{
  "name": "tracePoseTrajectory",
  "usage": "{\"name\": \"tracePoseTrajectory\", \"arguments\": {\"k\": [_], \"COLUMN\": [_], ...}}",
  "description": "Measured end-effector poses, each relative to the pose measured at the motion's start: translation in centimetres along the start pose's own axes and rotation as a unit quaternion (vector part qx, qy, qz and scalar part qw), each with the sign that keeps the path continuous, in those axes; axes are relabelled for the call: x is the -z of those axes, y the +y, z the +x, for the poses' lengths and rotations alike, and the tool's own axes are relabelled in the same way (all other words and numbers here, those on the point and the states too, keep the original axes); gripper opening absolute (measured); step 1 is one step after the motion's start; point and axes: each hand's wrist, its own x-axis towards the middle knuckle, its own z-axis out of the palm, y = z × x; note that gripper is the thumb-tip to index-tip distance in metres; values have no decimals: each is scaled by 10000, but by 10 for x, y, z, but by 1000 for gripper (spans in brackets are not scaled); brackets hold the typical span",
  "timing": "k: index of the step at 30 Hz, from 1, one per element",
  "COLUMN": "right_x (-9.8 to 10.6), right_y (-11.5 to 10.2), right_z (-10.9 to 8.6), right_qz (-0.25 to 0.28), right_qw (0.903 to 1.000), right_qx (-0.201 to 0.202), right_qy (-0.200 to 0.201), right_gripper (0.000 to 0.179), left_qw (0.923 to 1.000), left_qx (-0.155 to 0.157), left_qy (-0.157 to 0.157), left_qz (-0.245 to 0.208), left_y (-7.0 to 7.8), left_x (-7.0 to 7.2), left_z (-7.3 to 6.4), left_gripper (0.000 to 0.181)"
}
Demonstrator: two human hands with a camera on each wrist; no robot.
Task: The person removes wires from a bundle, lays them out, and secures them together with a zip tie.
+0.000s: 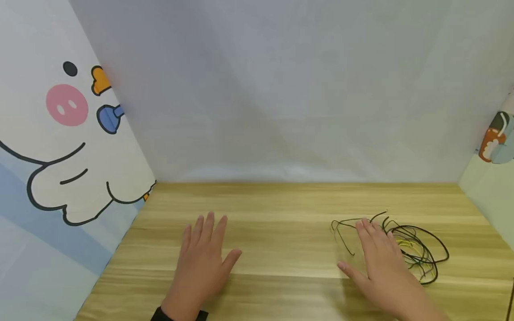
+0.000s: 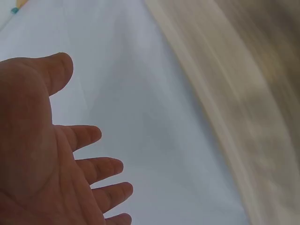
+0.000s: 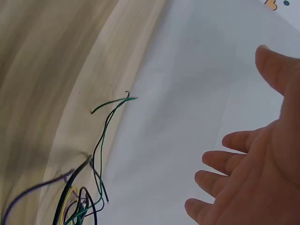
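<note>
A loose tangle of thin wires (image 1: 435, 249), black, green, yellow and purple, lies on the right part of the wooden table. My right hand (image 1: 379, 267) is just beside and partly in front of it, with fingers straight and thumb spread. In the right wrist view the wires (image 3: 101, 145) appear apart from the right hand (image 3: 258, 173), which holds nothing. On the left side, my left hand (image 1: 202, 263) is over the table with its fingers spread. Nothing is in the palm of the left hand (image 2: 37, 150) in the left wrist view.
The wooden table (image 1: 281, 236) meets a pale grey wall sheet (image 1: 289, 98) at the back. A panel (image 1: 24, 249) with a cartoon animal print stands on the left. Another printed panel (image 1: 491, 191) stands on the right. A dark band (image 1: 160, 314) is around the left wrist.
</note>
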Motion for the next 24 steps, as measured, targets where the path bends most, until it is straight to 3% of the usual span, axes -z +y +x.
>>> {"name": "tracePoseTrajectory", "arguments": {"k": [6, 12, 17, 20, 24], "right_x": [9, -1, -9, -17, -27], "right_y": [17, 16, 3, -4, -12], "right_z": [8, 2, -5, -13, -16], "right_qz": [21, 83, 99, -11, -236], "right_qw": [9970, 9971, 9975, 9969, 9962], "right_qx": [-429, -454, -516, -571, -414], "right_qy": [-642, -605, -476, -535, -732], "right_gripper": [99, 98, 96, 96, 92], "left_qw": [9981, 9861, 9712, 9633, 9613], "left_qx": [-416, -1386, -2014, -2169, -2191], "left_qy": [-427, -733, -1157, -1469, -1499], "left_qz": [157, 553, 537, 588, 740], "left_y": [32, 84, 123, 139, 152], "left_x": [5, -4, -22, -38, -53], "left_z": [27, 59, 75, 79, 80], "left_gripper": [80, 78, 71, 70, 66]}}
